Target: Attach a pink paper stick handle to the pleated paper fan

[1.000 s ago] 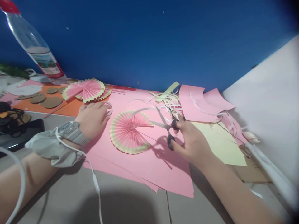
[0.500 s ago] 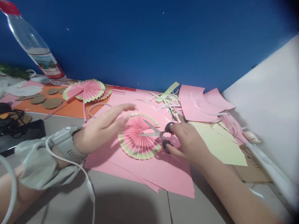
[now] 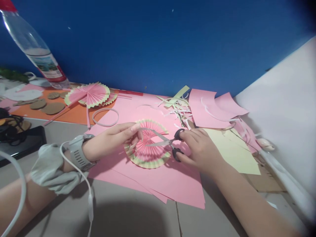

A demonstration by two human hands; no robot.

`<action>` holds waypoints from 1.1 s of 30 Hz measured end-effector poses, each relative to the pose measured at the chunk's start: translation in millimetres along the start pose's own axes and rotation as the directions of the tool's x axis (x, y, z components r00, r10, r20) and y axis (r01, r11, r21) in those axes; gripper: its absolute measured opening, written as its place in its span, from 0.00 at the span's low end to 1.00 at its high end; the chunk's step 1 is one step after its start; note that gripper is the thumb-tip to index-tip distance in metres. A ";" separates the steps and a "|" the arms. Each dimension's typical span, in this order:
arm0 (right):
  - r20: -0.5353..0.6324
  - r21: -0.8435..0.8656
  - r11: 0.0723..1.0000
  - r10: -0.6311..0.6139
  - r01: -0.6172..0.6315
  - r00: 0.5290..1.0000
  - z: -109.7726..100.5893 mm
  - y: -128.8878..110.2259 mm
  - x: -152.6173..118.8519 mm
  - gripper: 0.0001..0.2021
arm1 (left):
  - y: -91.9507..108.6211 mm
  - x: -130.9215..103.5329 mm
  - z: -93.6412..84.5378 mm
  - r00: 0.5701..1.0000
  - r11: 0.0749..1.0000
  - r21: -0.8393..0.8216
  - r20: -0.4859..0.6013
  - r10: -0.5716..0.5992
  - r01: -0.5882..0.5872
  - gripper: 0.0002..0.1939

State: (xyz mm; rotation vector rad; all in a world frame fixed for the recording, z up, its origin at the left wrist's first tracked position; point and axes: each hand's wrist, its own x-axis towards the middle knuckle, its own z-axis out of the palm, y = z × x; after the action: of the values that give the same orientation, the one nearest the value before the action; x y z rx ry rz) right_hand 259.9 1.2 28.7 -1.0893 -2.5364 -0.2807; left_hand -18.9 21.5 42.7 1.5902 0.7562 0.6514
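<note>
Blue wall [image 3: 158, 42] behind bottle [image 3: 29, 41] (label [image 3: 46, 65] illeg.); R fingers [image 3: 189, 137] grip scissors [image 3: 170, 142], L fingers [image 3: 132, 130] unclear.

Scissors [image 3: 170, 142] of smooth metal and plastic, beside matt, pleated paper fan [image 3: 152, 158]

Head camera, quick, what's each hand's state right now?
Left hand: partly curled over the pleated fan; whether it holds anything can't be told.
Right hand: closed on the open scissors.
</note>
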 end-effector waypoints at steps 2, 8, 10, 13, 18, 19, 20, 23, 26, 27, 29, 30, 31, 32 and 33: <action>0.010 -0.006 1.000 0.002 -0.002 1.000 -0.4 0.5 -0.1 0.11 | -1.9 0.3 -0.2 0.999 1.000 -0.026 -0.032 -0.010 0.009 0.20; 0.015 -0.060 0.998 -0.021 0.022 1.000 -2.0 2.7 -0.2 0.12 | 0.1 1.3 2.2 0.996 0.999 0.040 -0.089 -0.010 0.014 0.19; 0.035 -0.065 0.998 -0.017 0.020 0.999 -2.9 3.1 0.1 0.12 | 4.4 1.0 3.7 0.984 0.990 0.143 -0.174 0.037 -0.011 0.19; 0.063 -0.074 0.997 -0.025 0.030 0.998 -4.4 3.5 0.6 0.12 | 12.1 -0.4 5.0 0.944 0.958 0.286 -0.310 0.109 -0.017 0.18; 0.067 -0.059 0.997 -0.055 0.059 0.996 -5.5 5.8 0.5 0.12 | 19.2 -3.2 1.9 0.941 0.862 0.506 -0.302 0.151 0.024 0.19; 0.071 -0.053 0.996 -0.061 0.065 0.996 -5.4 6.4 0.4 0.12 | 19.8 -3.5 1.2 0.945 0.855 0.517 -0.293 0.143 0.031 0.19; 0.077 -0.045 0.996 -0.070 0.074 0.995 -5.4 6.9 0.2 0.12 | 20.3 -3.7 0.5 0.950 0.852 0.523 -0.284 0.128 0.041 0.18; 0.110 -0.001 0.995 -0.101 0.102 0.989 -5.4 8.0 0.1 0.13 | 21.8 -4.1 -1.1 0.961 0.845 0.533 -0.255 0.104 0.050 0.18; 0.177 0.066 0.992 -0.115 0.104 0.978 -6.6 7.7 0.8 0.11 | 23.0 -4.7 -3.5 0.970 0.836 0.548 -0.217 0.106 0.031 0.18; 0.207 0.085 0.992 -0.114 0.098 0.972 -7.4 7.4 1.2 0.11 | 23.3 -5.1 -4.3 0.974 0.831 0.556 -0.200 0.109 0.022 0.17; 0.260 0.113 0.990 -0.114 0.087 0.959 -9.1 6.3 1.9 0.10 | 24.3 -6.2 -5.5 0.978 0.819 0.574 -0.166 0.123 -0.006 0.16; 0.279 0.120 0.990 -0.112 0.081 0.954 -10.0 5.8 2.1 0.10 | 25.2 -7.0 -5.7 0.980 0.814 0.580 -0.150 0.134 -0.023 0.16; 0.293 0.124 0.990 -0.108 0.074 0.950 -10.9 5.3 2.3 0.10 | 26.3 -7.9 -5.5 0.980 0.810 0.586 -0.137 0.147 -0.040 0.16; 0.300 0.123 0.990 -0.103 0.069 0.948 -11.7 4.9 2.2 0.10 | 27.6 -8.9 -5.1 0.979 0.803 0.592 -0.122 0.165 -0.061 0.15; 0.303 0.120 0.991 -0.097 0.063 0.948 -12.4 4.6 2.1 0.10 | 29.2 -9.9 -4.6 0.976 0.790 0.606 -0.106 0.189 -0.087 0.15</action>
State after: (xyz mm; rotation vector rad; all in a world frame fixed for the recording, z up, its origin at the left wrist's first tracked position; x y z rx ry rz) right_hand 265.0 1.8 41.1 -1.0601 -2.8370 0.0118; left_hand -25.4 14.1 72.2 2.2135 1.0441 0.6913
